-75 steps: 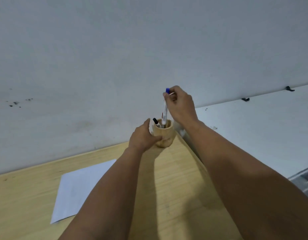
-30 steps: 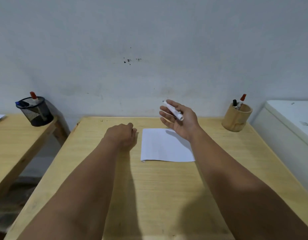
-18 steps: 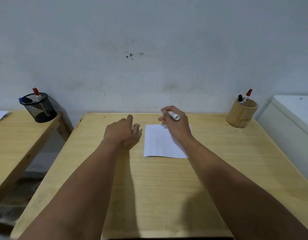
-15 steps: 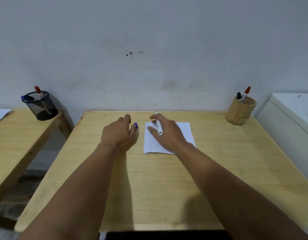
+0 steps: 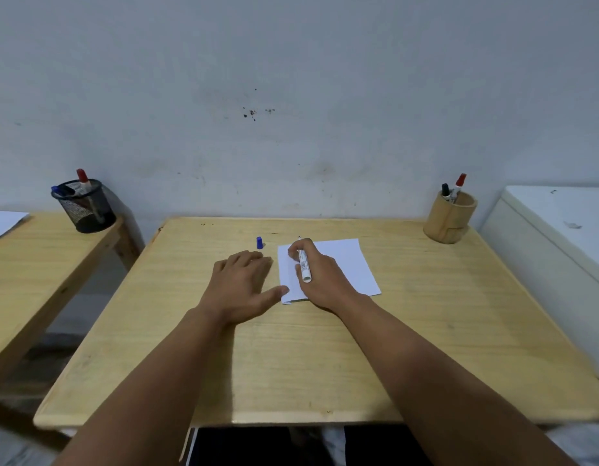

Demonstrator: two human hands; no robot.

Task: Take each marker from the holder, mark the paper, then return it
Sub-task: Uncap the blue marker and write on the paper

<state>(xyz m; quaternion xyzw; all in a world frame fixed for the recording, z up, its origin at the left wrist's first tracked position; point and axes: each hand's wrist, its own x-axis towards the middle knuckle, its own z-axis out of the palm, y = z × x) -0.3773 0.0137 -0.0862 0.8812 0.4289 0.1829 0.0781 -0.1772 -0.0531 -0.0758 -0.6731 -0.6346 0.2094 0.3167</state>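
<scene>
Right hand (image 5: 320, 280) grips marker (image 5: 304, 266) (left flat)

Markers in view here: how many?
5: one in the right hand over the paper; two in the bamboo holder; two in the mesh cup. More may be hidden inside.
</scene>
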